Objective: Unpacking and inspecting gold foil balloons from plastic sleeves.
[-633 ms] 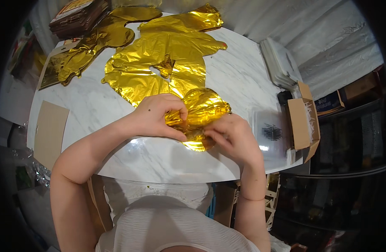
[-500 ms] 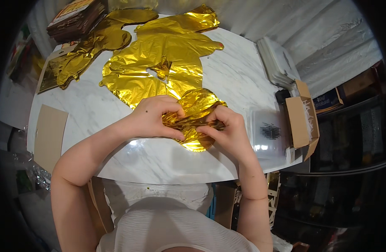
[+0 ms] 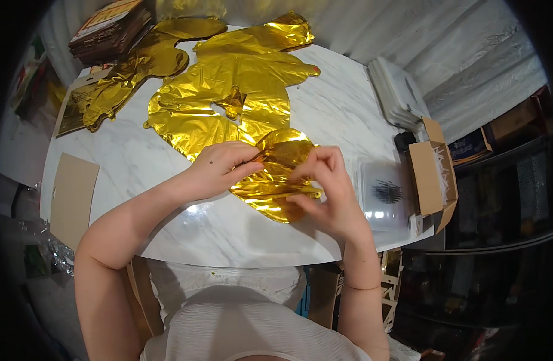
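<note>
A deflated gold foil balloon (image 3: 275,201), creased and shiny, lies at the near middle of the table. My left hand (image 3: 219,168) pinches its left edge between thumb and fingers. Just over its right side is my right hand (image 3: 333,198), thumb and fingers spread apart and slightly blurred, with nothing visibly held. Beyond them a larger flat gold foil balloon (image 3: 258,72) spreads across the table, with a hole in its middle. The smaller balloon meets its near edge, partly behind my left hand.
More folded gold foil (image 3: 162,60) lies at the far left beside a stack of printed packs (image 3: 111,30). A beige card (image 3: 73,198) sits on the left. To the right are clear plastic sleeves (image 3: 381,192), an open cardboard box (image 3: 425,177) and a stack of pale packets (image 3: 396,90).
My right hand has loosened from the foil and its fingers have spread. The small balloon, bunched between both hands before, now lies flatter. My left hand keeps its pinch.
</note>
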Tool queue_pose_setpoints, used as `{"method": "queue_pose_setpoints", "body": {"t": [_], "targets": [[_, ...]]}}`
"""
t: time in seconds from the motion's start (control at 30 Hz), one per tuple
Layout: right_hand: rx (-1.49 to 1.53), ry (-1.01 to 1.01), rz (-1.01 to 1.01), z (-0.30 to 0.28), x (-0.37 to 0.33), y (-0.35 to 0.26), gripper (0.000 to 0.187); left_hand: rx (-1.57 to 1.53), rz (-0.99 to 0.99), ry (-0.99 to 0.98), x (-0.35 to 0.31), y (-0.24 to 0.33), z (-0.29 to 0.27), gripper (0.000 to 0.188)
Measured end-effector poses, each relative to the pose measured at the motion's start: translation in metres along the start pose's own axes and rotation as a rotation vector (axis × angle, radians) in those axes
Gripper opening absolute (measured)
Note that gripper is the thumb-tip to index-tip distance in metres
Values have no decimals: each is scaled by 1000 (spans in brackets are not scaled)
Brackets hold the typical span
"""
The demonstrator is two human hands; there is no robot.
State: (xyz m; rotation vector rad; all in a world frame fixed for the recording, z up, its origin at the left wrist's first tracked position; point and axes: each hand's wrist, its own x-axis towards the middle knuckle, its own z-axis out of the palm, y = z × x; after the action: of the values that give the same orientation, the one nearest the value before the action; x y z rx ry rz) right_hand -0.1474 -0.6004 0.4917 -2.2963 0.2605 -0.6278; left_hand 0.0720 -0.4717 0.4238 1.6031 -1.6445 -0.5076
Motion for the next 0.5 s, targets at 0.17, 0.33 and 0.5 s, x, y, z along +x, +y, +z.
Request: {"method": "queue_pose_setpoints", "body": {"t": [0.17,0.33,0.5], "targets": [[-89,-452,-45,-15,-12,9,44,-178,-73,141,-5,0,7,24],[-290,-400,-77,-11,-4,14,48,-188,-166,75,-2,15,-4,28],[80,-521,220,-11,4,44,24,-66,19,-1,-2,-1,-1,21]]}}
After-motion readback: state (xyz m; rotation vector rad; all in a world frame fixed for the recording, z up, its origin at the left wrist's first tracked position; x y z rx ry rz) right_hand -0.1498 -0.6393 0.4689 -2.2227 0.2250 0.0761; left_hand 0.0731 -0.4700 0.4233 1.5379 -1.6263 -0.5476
